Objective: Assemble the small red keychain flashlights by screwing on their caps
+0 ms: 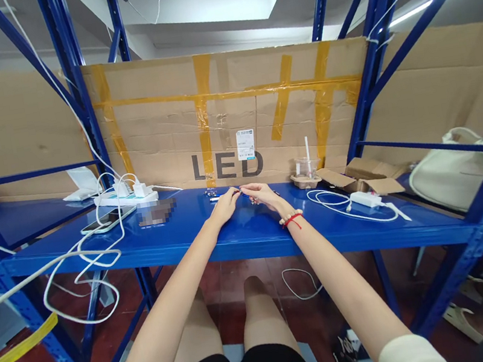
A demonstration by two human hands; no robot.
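Note:
Over the middle of the blue shelf top (pixel 250 237), both arms reach forward and the fingertips almost meet. My left hand (pixel 226 205) is closed in a pinch; whatever it holds is too small to make out. Close beside it, my right hand (pixel 262 195) is also pinched, with beads and a red string round the wrist. Tiny shiny bits show under its fingers, but their kind is unclear. A small blue and silver piece (pixel 214 198) lies just left of my left hand.
To the left are a phone (pixel 109 220), a white power strip (pixel 127 197) and looped white cables. On the right stand a plastic cup (pixel 306 169), an opened cardboard box (pixel 362 176) and a white adapter (pixel 366 199). A cardboard panel (pixel 160 132) closes off the back.

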